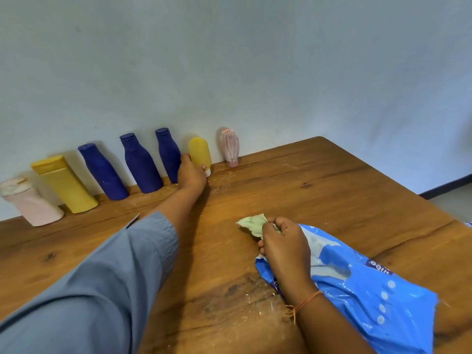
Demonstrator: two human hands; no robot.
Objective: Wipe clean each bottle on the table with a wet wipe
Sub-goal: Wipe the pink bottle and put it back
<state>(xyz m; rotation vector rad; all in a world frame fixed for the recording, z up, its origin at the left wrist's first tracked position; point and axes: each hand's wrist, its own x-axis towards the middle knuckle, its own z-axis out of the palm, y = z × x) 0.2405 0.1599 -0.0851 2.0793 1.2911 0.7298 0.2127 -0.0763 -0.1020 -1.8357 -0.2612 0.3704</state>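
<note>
Several bottles stand in a row along the wall at the back of the wooden table (319,200). My left hand (191,175) reaches out and grips the small yellow bottle (200,152), which stands cap-down. To its right stands a pink ribbed bottle (229,147). To its left are three dark blue bottles (141,164), a big yellow bottle (65,185) and a pale pink bottle (30,203). My right hand (283,246) pinches a crumpled pale green wet wipe (251,223) near the table's middle.
A blue plastic wipe pack (362,287) lies under and right of my right wrist. The wall runs close behind the bottles. The table's right edge falls off to the floor (454,200).
</note>
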